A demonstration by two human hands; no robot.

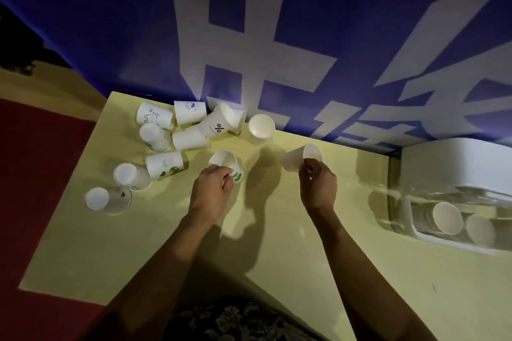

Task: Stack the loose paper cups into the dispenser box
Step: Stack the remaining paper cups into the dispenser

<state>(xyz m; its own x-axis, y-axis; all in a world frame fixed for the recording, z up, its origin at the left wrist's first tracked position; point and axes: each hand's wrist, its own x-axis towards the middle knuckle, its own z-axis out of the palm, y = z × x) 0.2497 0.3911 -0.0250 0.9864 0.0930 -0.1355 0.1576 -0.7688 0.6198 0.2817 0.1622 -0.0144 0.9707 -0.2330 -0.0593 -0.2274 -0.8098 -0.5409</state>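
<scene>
With the left hand (213, 185) pinching the rim of a green-printed white paper cup (227, 165) and the right hand (317, 181) gripping a plain white one (300, 159) (both over the yellow table (277, 257)), nest them squarely before reaching right to the clear-fronted white dispenser box (454, 174).

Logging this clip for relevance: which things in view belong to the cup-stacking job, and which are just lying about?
Belongs to the job:
- left hand, holding green-printed cup
- right hand, holding plain cup
- loose cups piled on the table
- dispenser box, with cups inside

Just there:
- yellow table
- blue banner
- red floor
</scene>
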